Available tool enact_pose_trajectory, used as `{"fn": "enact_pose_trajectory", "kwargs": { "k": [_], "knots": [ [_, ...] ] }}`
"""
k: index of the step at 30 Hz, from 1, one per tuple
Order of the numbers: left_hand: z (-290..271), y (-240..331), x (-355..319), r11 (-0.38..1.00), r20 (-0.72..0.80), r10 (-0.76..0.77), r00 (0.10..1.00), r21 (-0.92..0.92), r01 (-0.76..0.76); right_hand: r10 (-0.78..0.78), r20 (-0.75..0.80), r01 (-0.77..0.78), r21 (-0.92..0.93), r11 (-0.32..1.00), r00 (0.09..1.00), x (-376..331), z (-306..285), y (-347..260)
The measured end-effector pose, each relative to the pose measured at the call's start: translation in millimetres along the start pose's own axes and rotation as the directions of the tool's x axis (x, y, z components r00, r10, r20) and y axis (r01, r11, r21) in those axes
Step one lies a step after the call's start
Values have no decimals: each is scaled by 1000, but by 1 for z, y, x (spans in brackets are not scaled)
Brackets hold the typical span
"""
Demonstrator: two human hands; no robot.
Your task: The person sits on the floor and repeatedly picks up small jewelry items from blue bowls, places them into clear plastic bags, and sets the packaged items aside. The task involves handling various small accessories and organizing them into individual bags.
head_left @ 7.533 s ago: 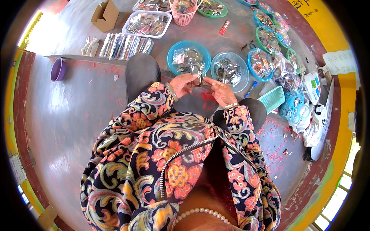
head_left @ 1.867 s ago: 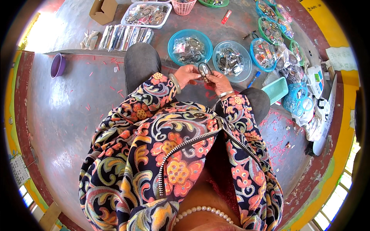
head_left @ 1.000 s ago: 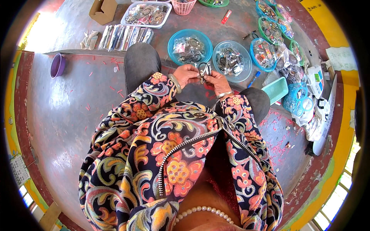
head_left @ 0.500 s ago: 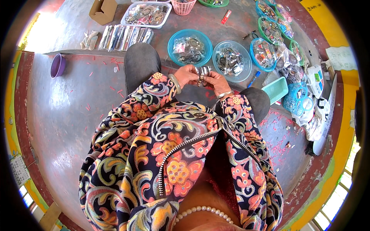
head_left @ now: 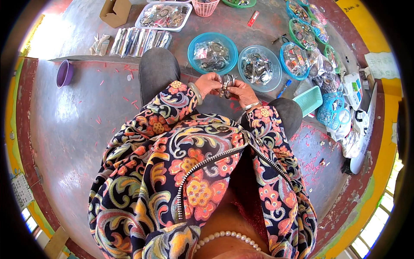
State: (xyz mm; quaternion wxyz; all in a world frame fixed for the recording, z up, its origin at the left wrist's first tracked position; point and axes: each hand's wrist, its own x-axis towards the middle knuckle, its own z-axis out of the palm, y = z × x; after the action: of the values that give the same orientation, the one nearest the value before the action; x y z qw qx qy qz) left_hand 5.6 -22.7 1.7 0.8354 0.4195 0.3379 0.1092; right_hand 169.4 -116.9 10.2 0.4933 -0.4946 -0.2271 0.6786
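Between my two hands, just in front of my knees, is a small dark shiny bundle (head_left: pixel 226 80), apparently in clear plastic; its exact kind is too small to tell. The fingers of my left hand (head_left: pixel 208 84) pinch its left side. On the right side, my right hand (head_left: pixel 243 93) closes thumb and fingers on it. Beyond the hands stand a blue basin (head_left: pixel 236 56) of clear packets and a clear bluish bowl (head_left: pixel 277 82) holding dark items in plastic bags.
Flat plastic packets (head_left: pixel 139 42) and white gloves (head_left: pixel 100 44) lie at the far left, near a white tray (head_left: pixel 140 26). A purple bowl (head_left: pixel 64 74) sits left. To the right are a blue basket (head_left: pixel 297 77), a green basket (head_left: pixel 308 102) and a blue pen (head_left: pixel 284 88).
The bundle has turned slightly between my fingers, and my fingers have shifted a little on it. Both hands stay in nearly the same place.
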Motion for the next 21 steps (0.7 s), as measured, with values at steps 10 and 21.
{"fn": "enact_pose_trajectory", "kwargs": {
  "k": [10,21],
  "knots": [
    [4,-1,0,999,67,32,997,-46,-29,-13,-19,12,-83,997,1000,0,2,-2],
    [-2,-5,5,996,75,44,996,75,-49,-76,-25,69,-200,977,997,2,5,2]
  ]
}}
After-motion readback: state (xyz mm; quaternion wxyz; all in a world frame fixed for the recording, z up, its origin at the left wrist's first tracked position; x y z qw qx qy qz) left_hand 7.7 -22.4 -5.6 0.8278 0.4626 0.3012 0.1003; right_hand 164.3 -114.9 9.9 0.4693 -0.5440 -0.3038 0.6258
